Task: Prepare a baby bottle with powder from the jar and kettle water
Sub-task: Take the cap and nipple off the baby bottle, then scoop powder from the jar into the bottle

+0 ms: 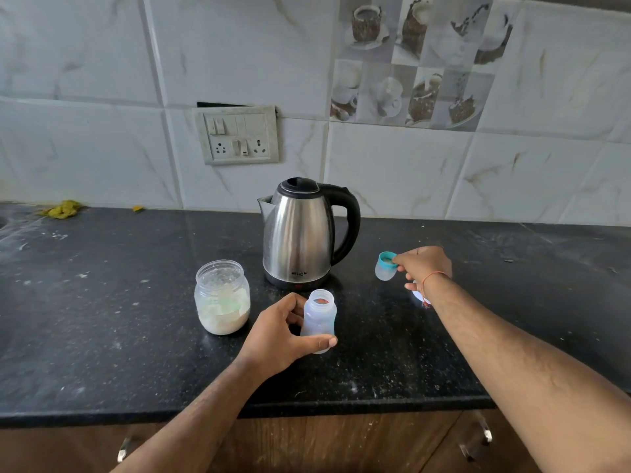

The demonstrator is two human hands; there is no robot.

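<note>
Bottle open-mouthed and upright on the black table, gripped around its body by the left hand. Right hand off to the right, pinching the teal-ringed bottle top just above the table, with a small white thing half hidden beneath the wrist. Judging by this: uncapping step, cap about to be parked. Next, probably powder from the jar, lidless just left of the bottle and roughly a third full; no scoop visible, so tipping or a spoon needed. Kettle close behind, handle to the right, within easy reach of the freed hand. Yellow cloth far left, wall socket panel above; nothing blocking the way.
</note>
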